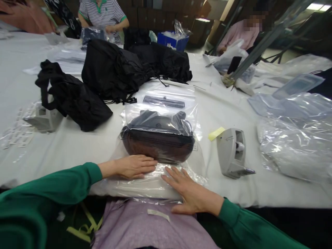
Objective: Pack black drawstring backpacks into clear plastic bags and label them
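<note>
A dark brown and black pouch bag (158,143) lies inside a clear plastic bag (201,162) in front of me on the table. The plastic bag's printed upper end points away from me. My left hand (132,166) rests flat on the near part of the plastic, fingers stretched out to the right, just below the pouch bag. Also flat on the plastic is my right hand (186,190), its fingers spread and the thumb near the table edge. Neither hand grips anything.
Grey tape dispensers stand right (230,152) and left (45,117). Black fabric bags (114,69) are heaped beyond the pouch bag. Clear plastic bags (298,145) pile up at right, near a slanted metal post (269,38). A blue box (173,39) and other people are farther back.
</note>
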{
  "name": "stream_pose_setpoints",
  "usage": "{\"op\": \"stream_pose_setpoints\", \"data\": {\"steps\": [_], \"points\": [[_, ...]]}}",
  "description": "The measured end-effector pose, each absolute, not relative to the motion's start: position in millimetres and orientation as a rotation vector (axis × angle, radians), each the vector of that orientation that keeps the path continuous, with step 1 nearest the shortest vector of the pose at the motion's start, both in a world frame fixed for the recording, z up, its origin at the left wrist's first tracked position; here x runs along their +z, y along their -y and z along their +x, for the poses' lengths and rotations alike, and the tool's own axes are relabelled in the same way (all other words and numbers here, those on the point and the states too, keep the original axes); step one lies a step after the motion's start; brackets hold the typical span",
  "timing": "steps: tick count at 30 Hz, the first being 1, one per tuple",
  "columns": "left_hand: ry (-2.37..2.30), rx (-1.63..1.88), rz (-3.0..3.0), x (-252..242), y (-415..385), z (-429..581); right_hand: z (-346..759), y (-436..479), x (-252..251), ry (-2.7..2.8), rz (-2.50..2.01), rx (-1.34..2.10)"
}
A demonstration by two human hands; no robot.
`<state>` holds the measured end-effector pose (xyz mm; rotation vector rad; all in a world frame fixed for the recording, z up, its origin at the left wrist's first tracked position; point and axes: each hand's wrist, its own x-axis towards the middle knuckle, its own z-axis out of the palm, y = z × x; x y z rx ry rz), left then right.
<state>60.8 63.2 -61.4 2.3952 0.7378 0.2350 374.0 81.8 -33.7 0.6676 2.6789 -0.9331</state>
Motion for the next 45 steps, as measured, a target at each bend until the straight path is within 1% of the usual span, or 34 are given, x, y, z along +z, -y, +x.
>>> {"op": "stream_pose_setpoints", "data": {"steps": [4, 7, 12, 14, 16, 19, 21, 24, 28, 32, 37, 42, 45], "points": [[-0.647, 0.164, 2.477, -87, -66, 61, 376, -73, -45, -2.636, 0.737, -0.721], [-0.634, 0.183, 2.383, -79, -67, 60, 377, -79, -41, -2.682, 0.722, -0.755], [-1.008, 0.292, 1.950, -35, -45, 51, 375, -100, -14, -2.823, 0.814, -1.052], [-1.158, 0.310, 1.924, -23, -26, 47, 374, -106, -8, -2.899, 0.891, -1.102], [-1.310, 0.313, 2.012, -18, -9, 44, 376, -111, -6, -2.970, 0.986, -1.078], [-1.481, 0.322, 2.038, -18, 3, 36, 382, -114, -2, -3.020, 1.123, -0.914], [-1.570, 0.424, 1.964, -15, 1, 27, 388, -116, 5, -3.025, 1.196, -0.835], [-1.769, 0.670, 1.888, -5, -11, 14, 395, -121, 20, -3.052, 1.297, -0.864], [-1.775, 0.725, 1.799, 1, -29, 6, 397, -131, 31, -3.035, 1.464, -0.930], [-1.753, 0.764, 1.718, -11, -44, 0, 394, -140, 31, -2.950, 1.579, -1.048], [-1.817, 0.721, 1.885, -14, -47, -4, 393, -149, 27, -2.949, 1.631, -1.066], [-2.061, 0.742, 2.497, -8, -32, 28, 390, -154, 27, -2.909, 1.690, -1.108], [-2.125, 0.761, 2.692, -17, -28, 40, 389, -155, 26, -2.884, 1.715, -1.154]]}}
